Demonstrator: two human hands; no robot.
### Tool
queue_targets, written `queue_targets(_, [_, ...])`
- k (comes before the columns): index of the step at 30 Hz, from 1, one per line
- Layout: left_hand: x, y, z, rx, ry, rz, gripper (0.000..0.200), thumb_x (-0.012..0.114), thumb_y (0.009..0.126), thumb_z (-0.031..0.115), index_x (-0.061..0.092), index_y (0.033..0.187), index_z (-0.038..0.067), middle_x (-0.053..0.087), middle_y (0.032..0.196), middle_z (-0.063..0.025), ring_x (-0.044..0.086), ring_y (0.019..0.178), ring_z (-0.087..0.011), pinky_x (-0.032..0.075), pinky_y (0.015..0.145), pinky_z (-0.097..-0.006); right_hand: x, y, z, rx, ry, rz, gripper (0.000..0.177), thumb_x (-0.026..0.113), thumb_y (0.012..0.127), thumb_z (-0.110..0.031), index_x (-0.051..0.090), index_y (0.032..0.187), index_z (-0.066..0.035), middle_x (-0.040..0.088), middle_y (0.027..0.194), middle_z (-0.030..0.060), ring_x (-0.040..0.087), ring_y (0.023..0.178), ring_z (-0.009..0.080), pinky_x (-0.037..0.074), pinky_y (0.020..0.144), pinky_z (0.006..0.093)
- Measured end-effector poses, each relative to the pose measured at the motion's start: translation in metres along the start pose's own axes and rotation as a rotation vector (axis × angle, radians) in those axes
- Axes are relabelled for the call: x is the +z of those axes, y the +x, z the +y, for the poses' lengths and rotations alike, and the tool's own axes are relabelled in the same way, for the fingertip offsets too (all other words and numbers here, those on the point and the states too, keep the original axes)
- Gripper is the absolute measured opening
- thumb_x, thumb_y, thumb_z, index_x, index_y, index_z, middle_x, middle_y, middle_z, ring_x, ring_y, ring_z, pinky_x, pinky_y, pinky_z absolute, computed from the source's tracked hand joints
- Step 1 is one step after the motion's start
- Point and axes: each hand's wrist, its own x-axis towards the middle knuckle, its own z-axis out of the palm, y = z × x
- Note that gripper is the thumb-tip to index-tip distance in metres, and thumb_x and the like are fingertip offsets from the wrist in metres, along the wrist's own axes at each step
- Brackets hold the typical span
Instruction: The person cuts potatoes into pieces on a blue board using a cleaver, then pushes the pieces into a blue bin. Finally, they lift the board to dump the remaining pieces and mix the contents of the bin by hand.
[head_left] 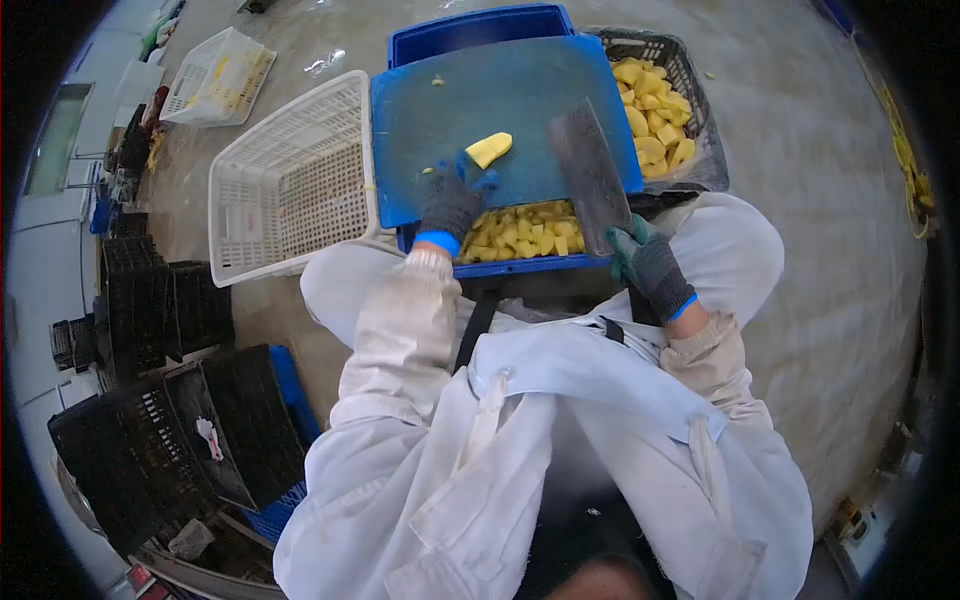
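A peeled potato piece (pixel 489 150) with a flat pale-yellow face lies on the blue cutting board (pixel 440 100). Just short of it, my left hand (pixel 456 203), in a dark knit glove with blue fingertips, reaches over the board with its fingers apart. My right hand (pixel 648 262), in a grey-green glove, is closed round the handle of a cleaver (pixel 588 170). The broad dark blade slants up across the board's right side, apart from the potato piece. Below the board's near edge, cut potato chunks (pixel 522 234) fill a blue crate (pixel 528 265).
A black crate (pixel 690 75) of peeled potatoes (pixel 655 110) stands right of the board. On the left is a white plastic basket (pixel 222 215), with another white basket (pixel 215 100) farther back. Dark crates (pixel 140 440) are stacked at lower left. The floor (pixel 810 150) looks wet.
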Motion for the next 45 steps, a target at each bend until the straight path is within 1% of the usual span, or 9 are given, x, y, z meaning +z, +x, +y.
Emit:
queue_targets(3, [0.002, 0.025, 0.001, 0.093, -0.082, 0.135, 0.075, 0.067, 0.076, 0.042, 0.038, 0.135, 0.007, 0.046, 0.130, -0.0203, 0.045, 0.119, -0.0392, 0.032, 0.103, -0.0472, 0.002, 0.003, -0.003, 0.098, 0.110, -0.019, 0.023, 0.055, 0.090, -0.020, 0.059, 0.104, -0.002, 0.059, 0.069, 0.0084, 0.056, 0.054, 0.0138, 0.046, 0.051, 0.0290])
queue_targets(6, [0.002, 0.036, 0.007, 0.023, -0.015, -0.128, 0.076, 0.070, 0.073, 0.036, 0.037, 0.135, 0.006, 0.047, 0.129, -0.0200, 0.046, 0.118, -0.0388, 0.033, 0.103, -0.0462, 0.004, 0.005, 0.000, 0.067, 0.168, -0.016, 0.022, 0.055, 0.090, -0.019, 0.058, 0.105, -0.002, 0.058, 0.069, 0.0060, 0.054, 0.052, 0.0124, 0.045, 0.049, 0.0277])
queue_targets(12, [-0.005, 0.029, 0.027, 0.322, -0.146, 0.084, 0.059, 0.072, 0.070, 0.022, 0.049, 0.123, 0.005, 0.053, 0.113, -0.0194, 0.051, 0.107, -0.0372, 0.043, 0.092, -0.0448, -0.004, 0.009, 0.006, 0.039, 0.247, 0.075, 0.023, 0.054, 0.090, -0.019, 0.059, 0.106, -0.002, 0.059, 0.071, 0.0065, 0.056, 0.056, 0.0121, 0.045, 0.051, 0.0278])
queue_targets(19, [0.020, 0.071, 0.091, 0.505, 0.166, -0.393, 0.057, 0.073, 0.068, 0.016, 0.052, 0.121, 0.006, 0.054, 0.118, -0.0190, 0.050, 0.110, -0.0387, 0.041, 0.096, -0.0433, -0.011, 0.014, 0.027, -0.066, -0.058, 0.226, 0.030, 0.056, 0.088, -0.027, 0.058, 0.106, -0.003, 0.064, 0.089, 0.0213, 0.062, 0.079, 0.0384, 0.048, 0.068, 0.0440])
queue_targets(21, [0.029, 0.068, 0.085, 0.560, 0.048, -0.250, 0.064, 0.072, 0.067, 0.017, 0.049, 0.126, 0.007, 0.053, 0.119, -0.0191, 0.049, 0.111, -0.0385, 0.041, 0.095, -0.0437, -0.011, 0.013, 0.032, -0.123, -0.117, 0.248, 0.024, 0.055, 0.089, -0.022, 0.058, 0.105, -0.004, 0.058, 0.073, 0.0111, 0.057, 0.063, 0.0215, 0.046, 0.056, 0.0344])
queue_targets(23, [0.037, 0.063, 0.077, 0.567, -0.023, -0.172, 0.070, 0.072, 0.066, 0.017, 0.045, 0.130, 0.007, 0.052, 0.122, -0.0193, 0.049, 0.113, -0.0385, 0.041, 0.096, -0.0437, -0.011, 0.012, 0.030, -0.138, -0.149, 0.248, 0.024, 0.055, 0.089, -0.023, 0.058, 0.103, -0.004, 0.058, 0.071, 0.0115, 0.057, 0.062, 0.0222, 0.046, 0.056, 0.0355])
queue_targets(25, [0.042, 0.059, 0.072, 0.536, -0.052, -0.159, 0.075, 0.073, 0.067, 0.016, 0.041, 0.134, 0.008, 0.051, 0.125, -0.0196, 0.048, 0.115, -0.0388, 0.040, 0.098, -0.0432, -0.011, 0.007, 0.020, -0.111, -0.159, 0.236, 0.028, 0.054, 0.088, -0.029, 0.058, 0.102, -0.006, 0.063, 0.082, 0.0225, 0.061, 0.077, 0.0405, 0.048, 0.066, 0.0473])
queue_targets(34, [-0.015, 0.024, 0.095, 0.322, -1.063, -0.446, 0.080, 0.071, 0.077, 0.004, 0.025, 0.143, 0.006, 0.050, 0.126, -0.0134, 0.053, 0.111, -0.0205, 0.048, 0.091, -0.0317, -0.032, -0.022, -0.025, -0.430, -0.556, 0.194, 0.021, 0.057, 0.085, -0.019, 0.060, 0.101, -0.006, 0.064, 0.078, 0.0151, 0.062, 0.070, 0.0319, 0.049, 0.059, 0.0398])
queue_targets(45, [-0.072, -0.011, 0.124, 0.094, -2.110, -0.368, 0.054, 0.058, 0.089, 0.016, 0.034, 0.136, 0.003, 0.048, 0.129, -0.0140, 0.052, 0.114, -0.0262, 0.041, 0.101, -0.0420, -0.012, -0.040, -0.075, -0.635, -0.567, 0.242, 0.024, 0.061, 0.081, -0.018, 0.062, 0.102, -0.007, 0.064, 0.076, 0.0135, 0.062, 0.068, 0.0320, 0.049, 0.059, 0.0409])
